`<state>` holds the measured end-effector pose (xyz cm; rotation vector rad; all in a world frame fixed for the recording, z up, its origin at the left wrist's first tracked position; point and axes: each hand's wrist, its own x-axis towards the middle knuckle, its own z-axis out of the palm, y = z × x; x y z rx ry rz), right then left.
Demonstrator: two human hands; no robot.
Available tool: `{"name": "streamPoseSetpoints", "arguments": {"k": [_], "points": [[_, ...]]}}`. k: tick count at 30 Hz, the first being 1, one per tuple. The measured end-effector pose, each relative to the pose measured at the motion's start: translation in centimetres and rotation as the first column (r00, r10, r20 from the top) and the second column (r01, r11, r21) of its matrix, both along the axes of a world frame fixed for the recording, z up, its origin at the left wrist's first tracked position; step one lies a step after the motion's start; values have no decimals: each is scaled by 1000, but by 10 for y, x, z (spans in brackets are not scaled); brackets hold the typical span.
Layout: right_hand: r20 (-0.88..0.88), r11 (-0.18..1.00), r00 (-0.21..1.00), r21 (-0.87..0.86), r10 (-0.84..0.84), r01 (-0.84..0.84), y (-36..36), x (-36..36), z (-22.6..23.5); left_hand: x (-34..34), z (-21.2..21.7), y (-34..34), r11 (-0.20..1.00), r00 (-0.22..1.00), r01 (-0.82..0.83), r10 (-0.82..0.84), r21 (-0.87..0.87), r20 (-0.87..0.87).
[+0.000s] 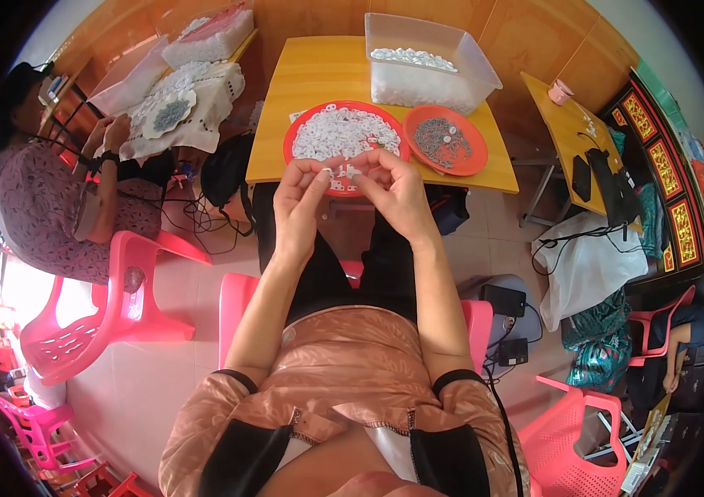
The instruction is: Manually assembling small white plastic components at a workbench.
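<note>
Seated for close two-handed work before a wood-panelled wall (327,16)

Drawn up to a yellow table (310,70), flanked at the left by a cloth-draped table (218,103) and by another person (54,199) seated beside it with both hands raised. Settled on a pink chair (236,311), clad in a patterned copper-brown top (352,344) with dark trim. Facing, at the back right of the yellow table, a clear plastic bin (478,73) partly filled with loose white pieces (414,58). Facing also, at the near edge, a round red tray (288,142) heaped with flat white parts (343,128). Facing, close by the tray on its right, a smaller orange-red plate (478,153) strewn with thin grey parts (443,145), with a touch of white among them. Working with left hand (298,195) and right hand (397,190) brought close together above the near rim of the red tray. Gripping a small white piece (329,172) between left thumb and forefinger, over the near side of the heap. Pinching a small greyish piece (350,172) between right thumb and fingers, just beside the white one, too small to make out in detail; cannot tell whether touching or apart
</note>
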<state>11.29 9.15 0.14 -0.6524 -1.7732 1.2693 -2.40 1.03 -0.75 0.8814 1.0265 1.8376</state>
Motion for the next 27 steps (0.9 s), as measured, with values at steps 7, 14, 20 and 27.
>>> {"name": "streamPoseSetpoints", "arguments": {"k": [7,14,20,27], "points": [[-133,1000,991,-18,22,-24,-9,3,15,11,3,-4,975,876,-127,196,181,-440],[-282,995,959,-100,-32,3,-10,0,14,20,8,-9,977,855,-135,200,167,-478],[-407,956,911,-287,-63,-62,-12,-6,7,21,7,-6,992,990,-52,66,113,-125],[-455,865,889,-464,-46,-193,-17,-2,9,9,9,-6,999,999,-50,50,-3,18]]}}
